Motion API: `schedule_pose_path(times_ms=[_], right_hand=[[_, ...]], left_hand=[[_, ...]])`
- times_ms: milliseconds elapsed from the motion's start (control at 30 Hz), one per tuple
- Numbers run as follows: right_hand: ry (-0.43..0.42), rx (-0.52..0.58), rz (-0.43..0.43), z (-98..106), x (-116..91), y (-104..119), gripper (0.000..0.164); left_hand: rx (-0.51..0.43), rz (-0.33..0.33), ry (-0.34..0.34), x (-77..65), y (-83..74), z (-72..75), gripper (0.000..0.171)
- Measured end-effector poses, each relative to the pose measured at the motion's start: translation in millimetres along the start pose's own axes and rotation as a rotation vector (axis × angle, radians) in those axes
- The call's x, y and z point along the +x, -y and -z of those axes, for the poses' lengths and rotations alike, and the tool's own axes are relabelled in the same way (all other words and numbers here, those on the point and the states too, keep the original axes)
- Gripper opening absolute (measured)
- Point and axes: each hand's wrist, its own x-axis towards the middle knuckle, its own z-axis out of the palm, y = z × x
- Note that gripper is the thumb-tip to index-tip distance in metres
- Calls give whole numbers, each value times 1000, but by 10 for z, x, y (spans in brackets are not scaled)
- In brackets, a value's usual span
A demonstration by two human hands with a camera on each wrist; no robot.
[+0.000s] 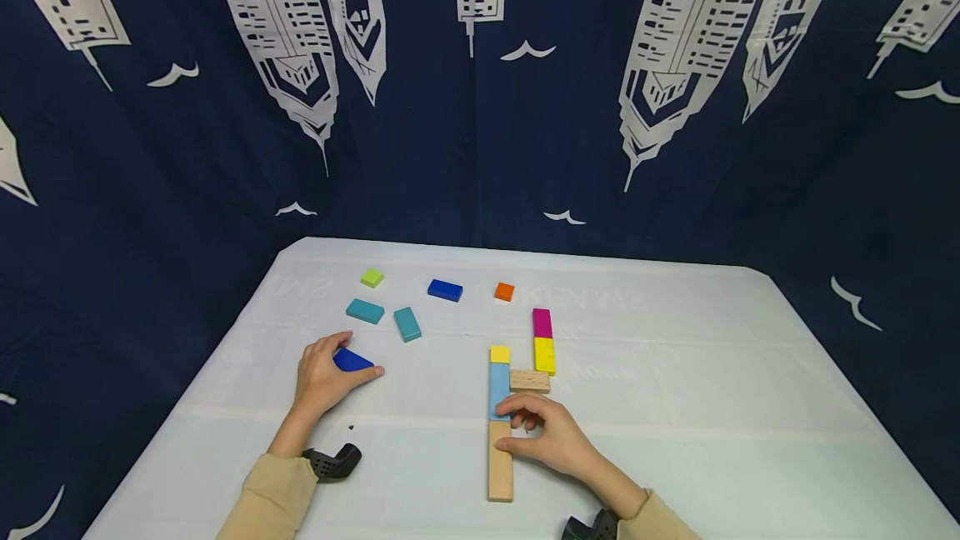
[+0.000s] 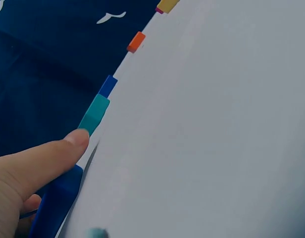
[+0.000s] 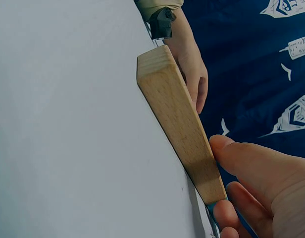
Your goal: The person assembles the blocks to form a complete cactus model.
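Note:
In the head view my left hand [image 1: 326, 377] has its thumb and fingers round a dark blue triangular block [image 1: 351, 360] on the left. The left wrist view shows that block [image 2: 57, 203] beside the thumb. Near the middle, my right hand [image 1: 551, 436] touches a row of blocks, index fingertip by a light blue block [image 1: 499, 386], thumb tip at a long wooden block [image 1: 500, 469]. Thumb and index finger stand apart. A yellow cube [image 1: 499, 354] tops the row. A short wooden block [image 1: 529, 381] links it to a yellow block [image 1: 544, 355] and a magenta block [image 1: 542, 322].
Farther back lie a lime block [image 1: 372, 277], two teal blocks [image 1: 365, 311], a blue rectangular block [image 1: 445, 290] and an orange block [image 1: 504, 292]. The white table [image 1: 675, 340] ends at a dark blue printed curtain [image 1: 480, 148].

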Motion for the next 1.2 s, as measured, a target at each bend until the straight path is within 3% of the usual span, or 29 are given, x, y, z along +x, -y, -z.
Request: schedule_pose_path(times_ms=[200,633,767,967,1200], right_hand=[[3,-5,-15,11,2,3,34],[8,-1,-33,8,5,12,33],[10,1,-38,6,5,15,33],[9,2,-40,6,10,14,33],[18,1,-43,0,8,1,33]], left_hand=[[-29,10,-61,-12,11,-21,69],[-64,-12,-85,-15,18,-7,73],[-85,-7,-34,-6,21,50,77],[-169,93,107,40,89,181,77],[-193,135,110,59,132,219,78]])
